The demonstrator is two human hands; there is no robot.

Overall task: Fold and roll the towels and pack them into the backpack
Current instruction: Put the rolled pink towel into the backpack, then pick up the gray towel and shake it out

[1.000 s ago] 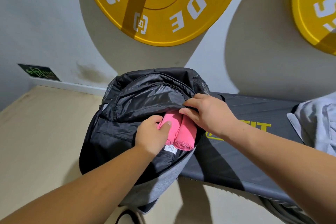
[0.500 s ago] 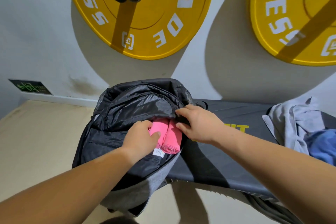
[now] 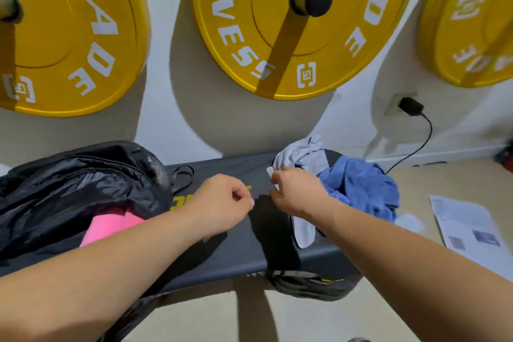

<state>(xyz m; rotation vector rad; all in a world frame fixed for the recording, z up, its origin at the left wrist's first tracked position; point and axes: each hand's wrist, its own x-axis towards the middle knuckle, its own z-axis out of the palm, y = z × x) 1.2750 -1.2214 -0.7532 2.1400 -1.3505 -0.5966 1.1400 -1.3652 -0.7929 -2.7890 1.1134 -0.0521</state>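
My right hand [image 3: 297,194] pinched a corner of the grey towel [image 3: 302,157] at the bench's [image 3: 327,255] right end. My left hand [image 3: 222,203] hung curled, empty. Light and floppy, I judged: best taken by two corners.

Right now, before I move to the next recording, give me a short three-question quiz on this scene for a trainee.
1. True or false: the pink towels lie inside the backpack.
2. What does the right hand pinch? A) the white towel B) the blue towel C) the paper on the floor
3. Fill in: ___ yellow weight plates hang on the wall.
Key: 1 true; 2 A; 3 three.
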